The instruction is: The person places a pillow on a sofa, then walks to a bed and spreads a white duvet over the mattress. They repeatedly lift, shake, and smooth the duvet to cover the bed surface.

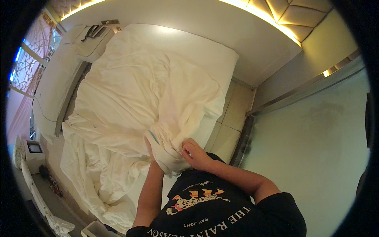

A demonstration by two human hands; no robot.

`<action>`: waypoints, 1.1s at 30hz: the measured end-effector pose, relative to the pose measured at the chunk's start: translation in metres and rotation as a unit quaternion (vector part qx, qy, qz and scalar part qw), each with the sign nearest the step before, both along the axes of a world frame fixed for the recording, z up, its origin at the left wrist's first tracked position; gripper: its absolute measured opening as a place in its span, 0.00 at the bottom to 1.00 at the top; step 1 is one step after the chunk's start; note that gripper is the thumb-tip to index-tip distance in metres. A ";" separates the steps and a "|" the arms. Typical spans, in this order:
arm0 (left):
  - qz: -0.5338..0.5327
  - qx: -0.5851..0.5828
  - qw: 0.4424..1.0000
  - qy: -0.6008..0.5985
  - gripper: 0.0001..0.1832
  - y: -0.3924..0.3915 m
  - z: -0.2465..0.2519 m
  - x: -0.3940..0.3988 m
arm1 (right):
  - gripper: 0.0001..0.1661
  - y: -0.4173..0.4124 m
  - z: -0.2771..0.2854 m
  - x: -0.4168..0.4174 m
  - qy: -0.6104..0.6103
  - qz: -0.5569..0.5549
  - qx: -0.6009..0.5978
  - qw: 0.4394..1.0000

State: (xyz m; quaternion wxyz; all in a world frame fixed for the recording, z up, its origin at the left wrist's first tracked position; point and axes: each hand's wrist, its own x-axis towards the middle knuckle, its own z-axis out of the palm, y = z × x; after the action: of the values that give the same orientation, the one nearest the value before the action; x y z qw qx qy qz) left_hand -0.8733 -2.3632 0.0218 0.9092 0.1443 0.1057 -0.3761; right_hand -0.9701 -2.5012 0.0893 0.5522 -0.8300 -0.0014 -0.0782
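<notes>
A white fabric cover [165, 97], probably a duvet cover, lies rumpled over the bed, and its near end is bunched up in front of my body. My right hand [194, 152] pinches the gathered cloth with curled fingers and thumb. At the left side of the bunch, my left hand [151, 152] holds the raised edge, its fingers mostly hidden by the fabric. A short blue-green strip [154, 137] shows on the cloth beside it. Bare white mattress surface [207, 124] is visible along the right side of the bed.
More white bedding [109, 177] is heaped at the bed's near left. A nightstand [88, 50] with a telephone [94, 31] stands at the far left, near a long white-covered bench [54, 86]. On the right are tiled floor [231, 109] and a frosted glass panel [296, 142].
</notes>
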 end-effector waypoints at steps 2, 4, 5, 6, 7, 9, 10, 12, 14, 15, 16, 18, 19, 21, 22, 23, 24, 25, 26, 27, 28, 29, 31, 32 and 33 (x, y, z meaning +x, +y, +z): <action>-0.004 0.004 1.000 -0.005 0.39 0.003 -0.001 0.003 | 0.08 -0.005 -0.021 -0.003 0.006 0.026 -0.007 1.000; -0.006 0.005 1.000 -0.005 0.39 -0.003 0.013 0.006 | 0.07 -0.013 -0.065 -0.012 0.056 0.060 -0.024 0.996; -0.009 0.000 1.000 -0.004 0.40 -0.003 0.017 0.008 | 0.08 -0.016 -0.098 -0.021 0.106 0.086 -0.034 0.990; -0.008 0.001 1.000 -0.002 0.40 -0.002 0.020 0.006 | 0.09 -0.016 -0.097 -0.019 0.155 0.118 -0.043 0.980; -0.010 0.000 1.000 0.001 0.40 -0.001 0.023 0.005 | 0.10 -0.017 -0.097 -0.018 0.122 0.035 -0.089 0.988; -0.021 -0.005 1.000 0.008 0.40 0.000 0.029 0.000 | 0.14 -0.019 -0.077 -0.013 0.050 -0.131 -0.178 0.974; -0.030 -0.008 0.999 0.014 0.40 -0.001 0.032 -0.004 | 0.18 -0.022 -0.058 -0.001 0.018 -0.211 -0.187 0.959; -0.032 -0.010 0.999 0.020 0.40 -0.003 0.034 -0.010 | 0.18 -0.035 -0.052 0.018 -0.013 -0.160 -0.212 0.964; -0.019 -0.006 1.000 0.016 0.41 0.003 0.024 -0.013 | 0.17 -0.034 -0.043 0.028 0.077 -0.095 -0.239 0.963; -0.013 -0.011 1.000 0.012 0.41 0.005 0.018 -0.013 | 0.15 -0.035 -0.049 0.028 0.055 -0.082 -0.241 0.965; -0.005 -0.016 1.000 0.009 0.41 0.008 0.013 -0.013 | 0.14 -0.037 -0.059 0.029 0.032 -0.066 -0.244 0.967; 0.002 -0.015 1.000 0.003 0.41 0.016 0.011 -0.011 | 0.11 -0.038 -0.064 0.030 0.025 -0.049 -0.207 0.977; -0.001 -0.011 1.000 0.003 0.41 0.020 0.011 -0.010 | 0.10 -0.037 -0.061 0.030 0.041 -0.047 -0.168 0.984; -0.009 -0.006 1.000 0.006 0.41 0.025 0.013 -0.013 | 0.09 -0.032 -0.039 0.025 0.052 -0.036 -0.108 0.992; -0.006 0.000 1.000 0.010 0.41 0.031 0.017 -0.015 | 0.09 -0.023 -0.010 0.021 0.046 -0.021 -0.085 0.995; -0.020 -0.002 1.000 0.015 0.41 0.029 0.015 -0.017 | 0.10 -0.023 0.003 0.015 0.042 -0.025 -0.067 0.997; -0.027 -0.002 0.999 0.020 0.41 0.028 0.015 -0.019 | 0.11 -0.023 0.002 0.012 0.074 0.012 -0.050 0.996; -0.036 -0.002 0.999 0.027 0.41 0.027 0.017 -0.021 | 0.12 -0.022 -0.004 0.007 0.107 0.049 -0.033 0.993; -0.042 -0.001 0.999 0.031 0.41 0.025 0.016 -0.023 | 0.14 -0.021 -0.013 0.004 0.138 0.086 -0.016 0.987; -0.057 -0.005 0.997 0.042 0.41 0.019 0.017 -0.026 | 0.15 -0.026 -0.042 0.003 0.224 0.077 0.100 0.966; -0.069 -0.008 0.996 0.050 0.40 0.013 0.018 -0.030 | 0.16 -0.033 -0.086 0.004 0.304 0.066 0.215 0.926; -0.076 -0.004 0.996 0.054 0.40 0.010 0.016 -0.032 | 0.18 -0.036 -0.110 0.006 0.376 0.059 0.329 0.864; -0.077 0.006 0.995 0.058 0.40 0.012 0.012 -0.035 | 0.20 -0.022 -0.048 0.014 0.407 -0.060 0.345 0.844; -0.094 0.014 0.994 0.054 0.40 0.010 0.011 -0.035 | 0.20 -0.026 -0.069 0.009 0.408 -0.054 0.243 0.878; -0.109 0.023 0.992 0.051 0.40 0.010 0.009 -0.034 | 0.20 -0.028 -0.078 0.008 0.406 -0.046 0.139 0.902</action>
State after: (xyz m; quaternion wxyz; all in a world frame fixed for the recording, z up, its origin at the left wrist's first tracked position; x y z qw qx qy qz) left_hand -0.9071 -2.3530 0.0307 0.8527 0.1561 0.1444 -0.4771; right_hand -0.9625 -2.5293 0.0116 0.6103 -0.7042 0.2716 0.2406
